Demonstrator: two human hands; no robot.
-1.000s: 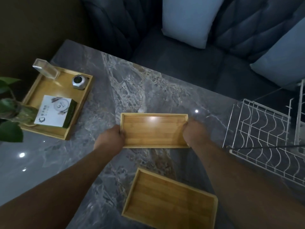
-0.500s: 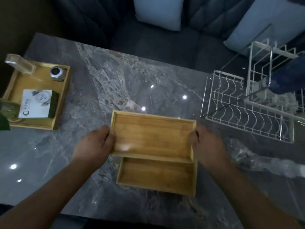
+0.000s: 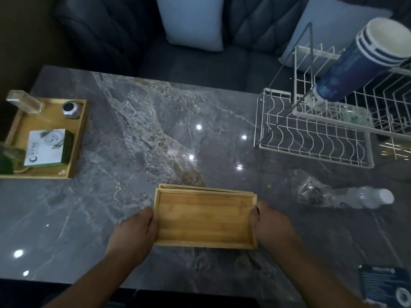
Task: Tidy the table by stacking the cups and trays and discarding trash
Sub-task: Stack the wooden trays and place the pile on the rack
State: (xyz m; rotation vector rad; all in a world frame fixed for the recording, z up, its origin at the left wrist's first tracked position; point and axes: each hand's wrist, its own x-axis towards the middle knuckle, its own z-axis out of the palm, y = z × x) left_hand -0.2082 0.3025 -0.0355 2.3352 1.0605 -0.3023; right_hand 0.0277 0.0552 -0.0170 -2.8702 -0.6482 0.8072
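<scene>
A bamboo tray [image 3: 204,216] lies nested on a second bamboo tray [image 3: 200,186], whose far rim shows just behind it, near the front of the marble table [image 3: 138,138]. My left hand [image 3: 135,230] grips the upper tray's left end and my right hand [image 3: 270,225] grips its right end. A stack of blue paper cups [image 3: 364,61] leans in the white wire rack [image 3: 311,138] at the right. A crumpled clear plastic wrapper [image 3: 311,192] and a plastic bottle [image 3: 364,197] lie on the table right of the trays.
A third bamboo tray [image 3: 75,156] at the far left holds a white and green box [image 3: 46,147], a small metal object [image 3: 71,110] and a clear block [image 3: 24,101]. A blue printed packet [image 3: 387,287] lies at the front right. A sofa with cushions [image 3: 191,21] stands behind the table.
Both hands carried the upper tray toward me and set it down over the second tray; it now covers that tray almost fully. The view shifted right, showing the cups and bottle.
</scene>
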